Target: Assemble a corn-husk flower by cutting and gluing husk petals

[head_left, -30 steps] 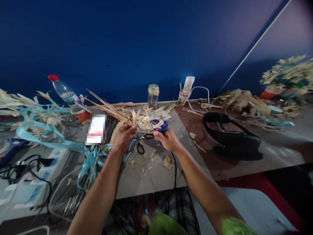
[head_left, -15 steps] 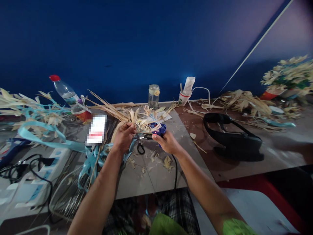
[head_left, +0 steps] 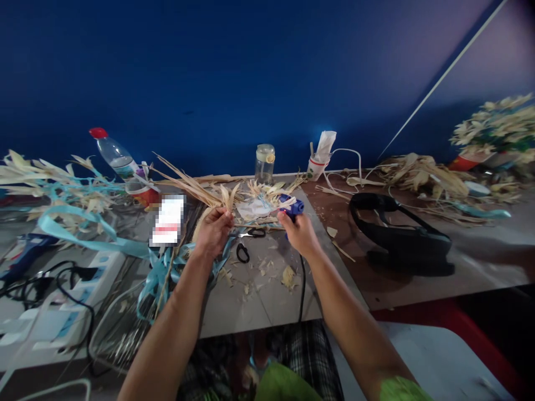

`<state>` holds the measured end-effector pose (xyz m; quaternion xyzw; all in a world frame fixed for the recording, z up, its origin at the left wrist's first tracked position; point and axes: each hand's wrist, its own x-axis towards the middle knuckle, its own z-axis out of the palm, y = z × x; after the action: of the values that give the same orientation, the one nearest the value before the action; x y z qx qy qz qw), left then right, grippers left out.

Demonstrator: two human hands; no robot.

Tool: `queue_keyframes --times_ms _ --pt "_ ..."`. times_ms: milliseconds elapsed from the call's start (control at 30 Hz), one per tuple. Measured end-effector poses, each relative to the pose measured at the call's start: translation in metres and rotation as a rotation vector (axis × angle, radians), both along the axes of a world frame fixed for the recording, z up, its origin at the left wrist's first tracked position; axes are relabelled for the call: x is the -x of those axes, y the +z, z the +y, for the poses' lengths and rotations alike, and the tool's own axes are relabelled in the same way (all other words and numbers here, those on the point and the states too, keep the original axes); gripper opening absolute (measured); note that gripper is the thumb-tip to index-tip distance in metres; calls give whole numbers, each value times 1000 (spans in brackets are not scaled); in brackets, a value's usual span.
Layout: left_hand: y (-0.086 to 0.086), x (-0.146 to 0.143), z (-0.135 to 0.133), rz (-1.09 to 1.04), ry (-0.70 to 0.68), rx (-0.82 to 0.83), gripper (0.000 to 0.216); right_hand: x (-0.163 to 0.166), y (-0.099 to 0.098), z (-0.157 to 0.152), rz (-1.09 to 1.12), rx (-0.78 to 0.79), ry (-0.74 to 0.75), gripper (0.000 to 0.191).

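Between the fingertips of my left hand (head_left: 212,231), closed in a pinch, stands a pale dried-husk flower piece (head_left: 228,197) with its petals pointing up. My right hand (head_left: 302,233) is wrapped round a blue glue gun (head_left: 296,206) with a small red light, held apart from the flower piece. The gun's black cord (head_left: 302,284) hangs toward the front edge of the table. Scissors with black handles (head_left: 243,253) lie open on the board between my hands. Behind them are a white sheet (head_left: 253,209) and several loose husk strips (head_left: 288,189).
At left are a phone (head_left: 168,220), light-blue ribbon (head_left: 90,231), a white power strip (head_left: 77,301), a tilted bottle (head_left: 115,156) and another blue tool (head_left: 27,250). A glass jar (head_left: 264,164) and a paper cup (head_left: 316,169) stand at the back. A black headset-like object (head_left: 401,236) lies at right.
My right hand has moved the glue gun to the right and slightly up, away from my left hand. My left hand keeps its pinch on the flower piece.
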<state>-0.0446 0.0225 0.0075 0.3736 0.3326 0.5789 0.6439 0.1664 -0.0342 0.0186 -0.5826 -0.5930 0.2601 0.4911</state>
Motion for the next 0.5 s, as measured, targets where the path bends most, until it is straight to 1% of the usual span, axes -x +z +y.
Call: queue_keyframes --times_ms 67,167,233,400,467,500 --pt "1 0 -1 10 3 6 27 -6 -4 5 -41 12 -134 44" --pt "2 -1 -1 13 12 17 28 -13 -9 11 -172 84 -262 43" --pt "2 -1 -1 0 17 -3 27 -14 -11 13 -289 140 -297 45" --pt "2 -2 -2 -26 6 -17 24 -9 -18 11 -548 310 -345 62" --pt "2 -2 -2 -31 3 -25 24 -8 -20 10 -607 319 -342 67" --pt "3 -3 -2 -33 2 -28 24 -9 -20 9 -622 286 -343 68"
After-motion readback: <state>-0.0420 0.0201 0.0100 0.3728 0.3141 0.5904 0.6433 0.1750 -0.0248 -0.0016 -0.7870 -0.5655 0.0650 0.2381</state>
